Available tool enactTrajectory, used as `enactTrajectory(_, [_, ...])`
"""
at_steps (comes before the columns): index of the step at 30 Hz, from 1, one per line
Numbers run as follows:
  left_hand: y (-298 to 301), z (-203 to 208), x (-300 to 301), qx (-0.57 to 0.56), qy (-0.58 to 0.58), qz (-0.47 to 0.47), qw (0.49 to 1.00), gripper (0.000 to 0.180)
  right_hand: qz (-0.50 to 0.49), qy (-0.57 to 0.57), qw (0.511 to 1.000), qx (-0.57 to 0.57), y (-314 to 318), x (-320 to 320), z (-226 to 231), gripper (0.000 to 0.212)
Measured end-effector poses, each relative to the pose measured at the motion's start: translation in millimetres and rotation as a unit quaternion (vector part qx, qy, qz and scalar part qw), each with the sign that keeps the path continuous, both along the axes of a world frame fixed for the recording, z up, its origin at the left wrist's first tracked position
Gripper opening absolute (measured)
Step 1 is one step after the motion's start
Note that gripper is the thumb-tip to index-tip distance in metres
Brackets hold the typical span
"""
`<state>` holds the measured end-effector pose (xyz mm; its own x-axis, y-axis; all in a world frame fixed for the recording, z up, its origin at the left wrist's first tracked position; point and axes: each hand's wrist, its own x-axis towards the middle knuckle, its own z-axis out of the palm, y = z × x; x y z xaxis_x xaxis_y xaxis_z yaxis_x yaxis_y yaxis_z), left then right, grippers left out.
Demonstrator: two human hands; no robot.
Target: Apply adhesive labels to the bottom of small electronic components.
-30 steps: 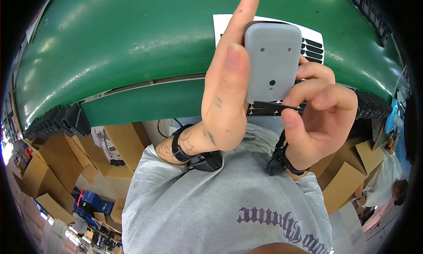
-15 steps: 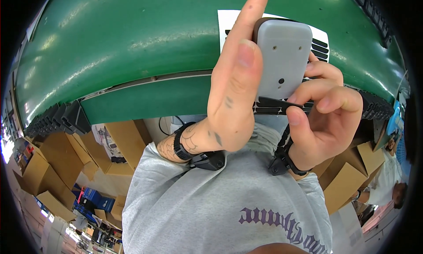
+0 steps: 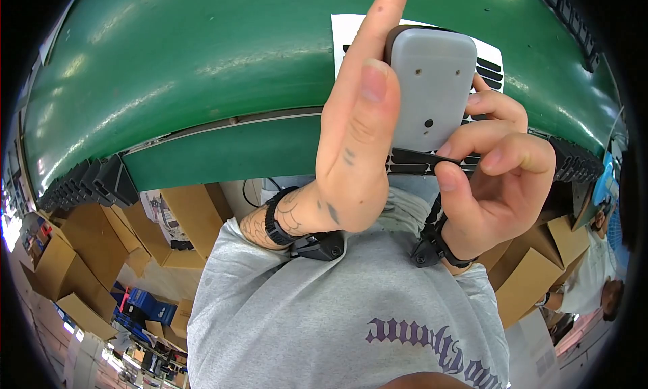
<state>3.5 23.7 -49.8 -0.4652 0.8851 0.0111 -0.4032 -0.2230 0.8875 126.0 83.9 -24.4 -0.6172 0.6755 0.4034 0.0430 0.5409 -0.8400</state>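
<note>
Holding the grey case (image 3: 432, 92) upright over the near edge of the green table (image 3: 202, 51), your left hand (image 3: 356, 152) closes on it at its left side, thumb along the edge and index finger pointing up; the other fingers are hidden behind. Your right hand (image 3: 503, 163) pinches one end of a thin black strip (image 3: 424, 156) between thumb and index finger, its other fingers curled beside the case's right edge. The strip runs left from that pinch, just at the case's lower edge; you cannot tell from this view whether the two touch. Facing you, the case shows two small fittings near its top and a dark round hole low down. Behind it is a white sheet (image 3: 344, 30) bearing rows of black pieces (image 3: 488, 73), partly covered by the case and your hands. You wear a dark band (image 3: 273, 220) on your left wrist and another strap (image 3: 432, 246) on your right. Black bins (image 3: 113, 181) line the table's left end, with open cartons (image 3: 181, 220) below them, and at far right is another person (image 3: 588, 288) in a pale top.
</note>
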Motion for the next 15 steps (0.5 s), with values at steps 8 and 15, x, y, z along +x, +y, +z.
enactTrajectory(8, [1.1,0.6,0.4,0.003,0.012,0.000,1.000,0.071,-0.007,0.000,1.000,0.006,-0.4,-0.3,0.5,0.034])
enactTrajectory(15, [-1.8,3.5,-0.6,0.005,0.024,-0.002,1.000,0.072,-0.010,-0.016,0.999,0.029,-0.5,-0.8,2.1,0.035])
